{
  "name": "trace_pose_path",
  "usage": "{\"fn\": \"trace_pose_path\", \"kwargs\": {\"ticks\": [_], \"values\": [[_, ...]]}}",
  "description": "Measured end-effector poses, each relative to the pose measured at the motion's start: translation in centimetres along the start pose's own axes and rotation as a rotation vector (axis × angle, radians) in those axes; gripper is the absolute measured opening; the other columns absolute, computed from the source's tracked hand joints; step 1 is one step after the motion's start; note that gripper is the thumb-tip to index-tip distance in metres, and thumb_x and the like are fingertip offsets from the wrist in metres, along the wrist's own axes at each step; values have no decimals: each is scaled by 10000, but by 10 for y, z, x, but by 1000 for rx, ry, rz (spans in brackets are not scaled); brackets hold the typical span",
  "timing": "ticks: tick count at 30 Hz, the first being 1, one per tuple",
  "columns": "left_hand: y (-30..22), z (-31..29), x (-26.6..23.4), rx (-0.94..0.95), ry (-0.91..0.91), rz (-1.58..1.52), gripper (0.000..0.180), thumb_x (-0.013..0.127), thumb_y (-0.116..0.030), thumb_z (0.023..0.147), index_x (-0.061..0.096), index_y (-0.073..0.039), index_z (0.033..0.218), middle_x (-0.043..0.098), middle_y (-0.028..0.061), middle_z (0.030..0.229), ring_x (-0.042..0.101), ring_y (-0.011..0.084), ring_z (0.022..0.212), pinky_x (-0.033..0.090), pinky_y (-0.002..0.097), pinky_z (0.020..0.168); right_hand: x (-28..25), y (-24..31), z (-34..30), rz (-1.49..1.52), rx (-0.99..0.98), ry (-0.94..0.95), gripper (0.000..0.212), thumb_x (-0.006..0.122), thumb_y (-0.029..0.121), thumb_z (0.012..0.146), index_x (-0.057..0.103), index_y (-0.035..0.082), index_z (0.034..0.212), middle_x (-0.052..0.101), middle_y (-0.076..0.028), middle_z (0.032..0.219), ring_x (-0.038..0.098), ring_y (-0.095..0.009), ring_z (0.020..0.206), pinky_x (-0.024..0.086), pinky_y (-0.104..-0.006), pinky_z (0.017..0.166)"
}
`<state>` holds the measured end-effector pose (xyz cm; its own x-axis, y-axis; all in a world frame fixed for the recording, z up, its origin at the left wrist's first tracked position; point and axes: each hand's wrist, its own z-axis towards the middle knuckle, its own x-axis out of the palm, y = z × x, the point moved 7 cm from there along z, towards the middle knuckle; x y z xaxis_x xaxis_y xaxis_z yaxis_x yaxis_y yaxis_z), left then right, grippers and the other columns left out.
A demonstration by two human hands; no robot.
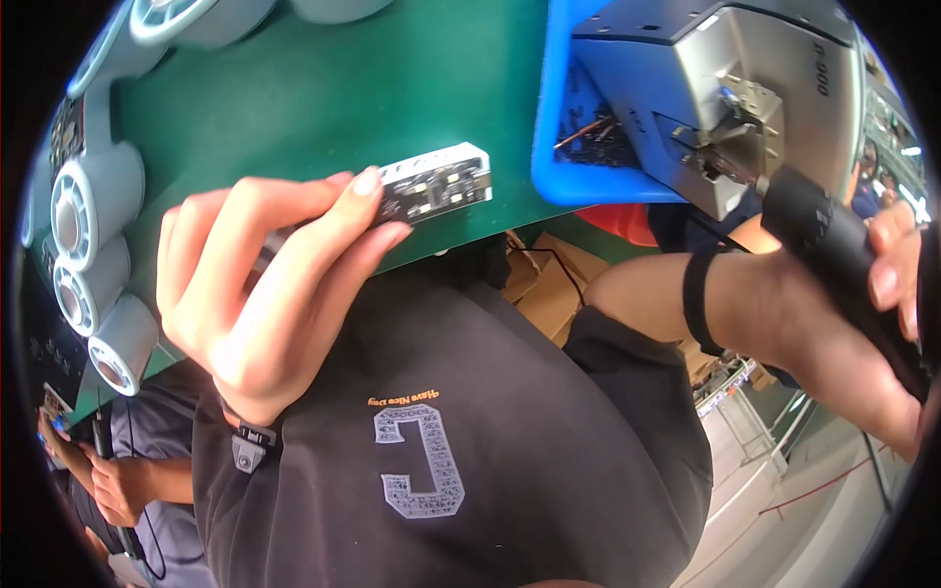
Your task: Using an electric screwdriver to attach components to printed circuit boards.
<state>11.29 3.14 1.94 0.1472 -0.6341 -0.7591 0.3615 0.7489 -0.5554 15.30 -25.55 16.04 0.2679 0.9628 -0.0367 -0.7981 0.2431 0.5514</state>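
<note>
My left hand (260, 265) pinches a small rectangular block (441, 186) by its left end. The block has a white upper edge and a black circuit-board face with little pale components, and hovers above the green table mat. In my right hand (894, 260), at the far right, is a black electric screwdriver (818, 220). Its tip points into the metal pick-up part (750, 118) of a grey screw feeder machine (794, 59). Whether a screw sits on the tip is too small to tell. My right palm is partly cut off by the picture's edge.
A blue tray (545, 147) surrounds the feeder and contains dark loose screws (596, 142). Pale blue cylinders (98, 206) line the left side of the green mat (323, 88). A cardboard box (559, 284) is below the table edge. At lower left, a co-worker's hand (123, 490) grips a dark tool.
</note>
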Motion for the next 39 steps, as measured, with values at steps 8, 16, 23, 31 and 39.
{"fn": "trace_pose_path", "kwargs": {"ticks": [8,16,23,31,39], "values": [[24,36,18,135,-128,-55,475,968,-134,587,855,-81,1045,772,41,882,632,186,748,468,292,632,80,-4,-28,127,-2,12,544,318,480,1182,486,-28,1282,518,-11,676,462,-141,394,406,-303,400],[9,1,4,242,-170,-36,494,970,-162,589,856,-82,1063,768,38,856,617,160,723,434,269,599,75,23,-51,189,83,8,527,374,513,1139,498,6,1207,518,4,688,459,-133,426,407,-303,451],[-10,5,-3,92,110,55,496,971,-171,606,854,-79,1079,767,40,855,611,145,722,423,253,594,89,8,-77,245,133,17,515,430,547,1095,509,39,1133,518,18,700,455,-125,457,407,-303,501],[3,-9,6,110,-112,0,480,970,-165,612,855,-84,1070,766,33,862,609,148,725,426,253,598,93,9,-87,297,189,15,508,495,585,1046,522,77,1047,518,35,714,451,-116,493,407,-303,558],[9,-12,0,219,-183,-13,453,968,-150,618,856,-95,1054,766,21,870,612,159,732,437,259,608,99,1,-89,351,187,4,509,559,623,996,535,116,962,519,52,728,447,-108,529,408,-304,616]]}}
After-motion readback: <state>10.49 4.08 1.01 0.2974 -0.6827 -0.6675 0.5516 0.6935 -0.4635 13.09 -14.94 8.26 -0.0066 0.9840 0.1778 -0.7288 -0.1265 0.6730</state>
